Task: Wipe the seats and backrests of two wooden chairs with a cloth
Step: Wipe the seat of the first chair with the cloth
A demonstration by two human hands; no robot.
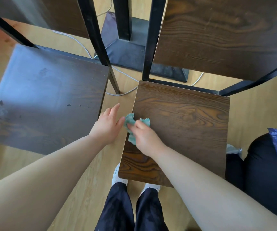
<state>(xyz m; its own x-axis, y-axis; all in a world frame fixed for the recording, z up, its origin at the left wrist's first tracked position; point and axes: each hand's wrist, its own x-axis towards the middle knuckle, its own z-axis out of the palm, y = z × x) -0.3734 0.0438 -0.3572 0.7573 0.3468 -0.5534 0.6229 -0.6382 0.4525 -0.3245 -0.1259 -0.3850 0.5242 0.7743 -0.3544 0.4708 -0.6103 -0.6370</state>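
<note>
While crumpled in the right hand (144,136), teal cloth (130,120) on grained seat (184,124).

The floor (77,172) carries both chairs. The right seat (184,117) bears the cloth (130,120) under your right hand (145,138), at its left edge. The left seat (42,97), left of your left hand (108,125), bears dark specks (79,105).

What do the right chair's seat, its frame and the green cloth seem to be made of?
The right chair seat: dark brown board with bold grain and pale edge, so wood or wood-look laminate. Its frame: black square bars, probably painted metal. The cloth: soft crumpled fabric, kind unclear.
</note>
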